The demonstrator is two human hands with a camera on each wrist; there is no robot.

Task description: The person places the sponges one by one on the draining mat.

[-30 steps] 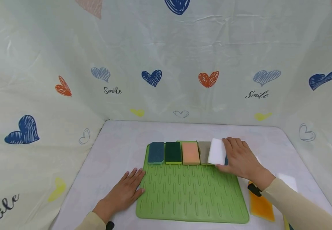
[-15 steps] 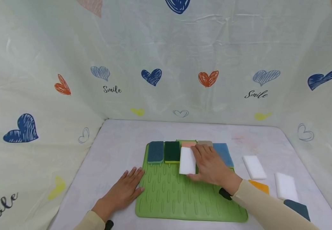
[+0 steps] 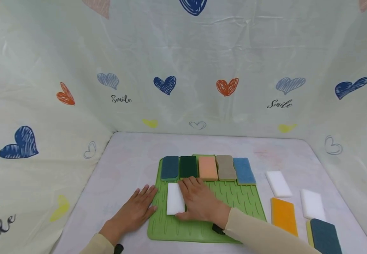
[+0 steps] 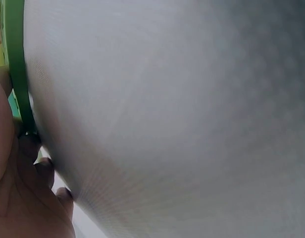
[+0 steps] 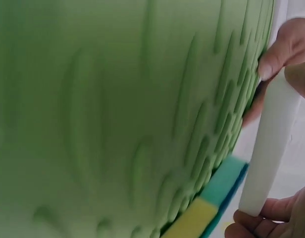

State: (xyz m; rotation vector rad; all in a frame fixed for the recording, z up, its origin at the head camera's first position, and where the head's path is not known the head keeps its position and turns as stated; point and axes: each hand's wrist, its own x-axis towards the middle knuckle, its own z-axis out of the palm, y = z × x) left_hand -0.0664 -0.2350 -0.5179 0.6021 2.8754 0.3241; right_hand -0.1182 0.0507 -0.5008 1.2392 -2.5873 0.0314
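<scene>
My right hand [image 3: 199, 201] holds a white sponge [image 3: 175, 198] by its ends, over the left part of a green ridged mat [image 3: 170, 231]. In the right wrist view the white sponge [image 5: 270, 144] spans between thumb and fingers, a gap showing between it and the mat. My left hand [image 3: 134, 211] lies flat on the table, fingertips at the mat's left edge. Along the mat's far side stand, left to right, a slate-blue sponge [image 3: 170, 167], a dark green sponge [image 3: 188, 166], a peach sponge [image 3: 207, 168], a taupe sponge [image 3: 226, 167] and a blue sponge [image 3: 244, 171].
Right of the mat lie two more white sponges, one farther back [image 3: 278, 183] and one nearer the edge [image 3: 312, 204]. An orange sponge [image 3: 284, 216] and a yellow sponge with a dark teal face [image 3: 325, 236] are closer to me. A heart-printed curtain [image 3: 202, 53] surrounds the table.
The right hand has carried the white sponge leftward and nearer, from over the blue sponge at the row's right end to the mat's left part. The left hand stays put.
</scene>
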